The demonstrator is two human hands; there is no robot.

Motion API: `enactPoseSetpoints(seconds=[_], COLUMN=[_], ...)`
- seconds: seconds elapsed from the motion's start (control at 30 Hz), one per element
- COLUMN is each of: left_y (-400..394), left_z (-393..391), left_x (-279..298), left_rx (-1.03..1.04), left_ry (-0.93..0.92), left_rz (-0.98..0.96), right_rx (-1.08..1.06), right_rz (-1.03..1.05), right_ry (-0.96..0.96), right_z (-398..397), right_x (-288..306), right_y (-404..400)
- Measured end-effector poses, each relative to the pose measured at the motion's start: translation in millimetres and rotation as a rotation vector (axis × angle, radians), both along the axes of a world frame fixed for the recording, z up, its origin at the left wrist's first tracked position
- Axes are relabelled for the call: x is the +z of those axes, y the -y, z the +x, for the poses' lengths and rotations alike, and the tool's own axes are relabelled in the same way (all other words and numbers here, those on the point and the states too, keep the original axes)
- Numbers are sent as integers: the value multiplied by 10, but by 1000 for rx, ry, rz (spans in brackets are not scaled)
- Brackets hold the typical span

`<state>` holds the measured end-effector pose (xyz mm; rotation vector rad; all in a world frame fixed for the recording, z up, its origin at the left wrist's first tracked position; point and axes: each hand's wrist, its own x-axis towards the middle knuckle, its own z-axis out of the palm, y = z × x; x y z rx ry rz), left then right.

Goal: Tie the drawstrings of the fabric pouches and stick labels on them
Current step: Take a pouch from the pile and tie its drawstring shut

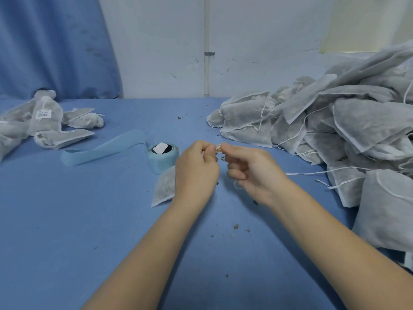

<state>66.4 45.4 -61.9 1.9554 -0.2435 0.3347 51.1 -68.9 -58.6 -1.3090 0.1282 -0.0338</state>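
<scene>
Lying on the bench (67,220), done pouches (47,115), then the label roll (162,156). Left hand (195,173) and right hand (252,173) each pinch the thin drawstring (218,148) above a soft, light pouch (165,186); hold the string ends. Untied heap (335,130) at right.

pouch and string mostly hidden behind the hands

the left hand (196,170) covers most of the pouch (164,189), leaving only a lower corner showing; the string (218,148) is a small white bit between the fingertips, its knot too small to tell. the right hand (250,171) hides its own palm side. the pile (335,135) runs off the right edge, the tied pouches (42,121) off the left; label (43,114) print is unreadable.
</scene>
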Motion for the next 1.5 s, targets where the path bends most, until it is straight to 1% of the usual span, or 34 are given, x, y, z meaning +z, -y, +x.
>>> enactPoseSetpoints(seconds=[0.1,0.17,0.2,0.23,0.3,0.33,0.4,0.47,0.53,0.63,0.67,0.7,0.77,0.87,0.97,1.0,1.1,1.2,1.27,1.33,1.4,1.43,1.5], left_y=[-26,-25,-19,-17,-19,-18,-18,-19,-40,-67,-66,-62,-45,-30,-32,-34,-36,-93,-141,-152,-133,-120,-101], left_z=[29,20,-6,-33,-75,-88,-102,-88,-76,-51,-46,-44,-44,-60,-43,-48,-55,-8,20,19,11,2,-16], left_x=[-3,-18,-25,-34,-42,-45,-33,-23,-18,-33,-45,-50,-49,-16,4,24,79,120,160,177,157,145,128], left_rx=[-68,-95,-94,-68,26,71,127,149,160,210,226,233,217,144,110,97,112,227,281,265,185,122,-7], left_ry=[-93,-79,-20,81,326,417,495,529,558,646,684,704,664,419,269,234,189,201,197,181,133,101,-34], left_rz=[-72,-127,-141,-130,-35,16,54,73,98,178,204,225,229,151,119,102,106,137,109,93,34,-26,-171], right_rx=[140,194,196,183,147,133,106,54,-12,-112,-133,-152,-181,-200,-121,-121,-204,-253,-257,-264,-317,-355,-448], right_rz=[308,386,394,385,345,331,310,256,135,-221,-311,-354,-350,-336,-236,-235,-359,-469,-489,-491,-464,-417,-238], right_ry=[-56,-60,-58,-53,-34,-22,-4,15,52,164,206,242,300,317,319,324,348,402,433,443,433,417,350], right_z=[10,6,3,5,15,21,30,32,13,-44,-63,-76,-82,-60,-30,-19,-5,-11,-15,-12,-6,-2,21], right_x=[-9,-11,-8,-5,-2,-2,-4,-5,4,29,37,45,49,-1,-58,-66,-62,-13,12,27,28,33,36], right_y=[-30,-44,-44,-39,-24,-12,13,37,54,67,72,79,95,65,-51,-82,-98,-57,-38,-36,-33,-30,-18])
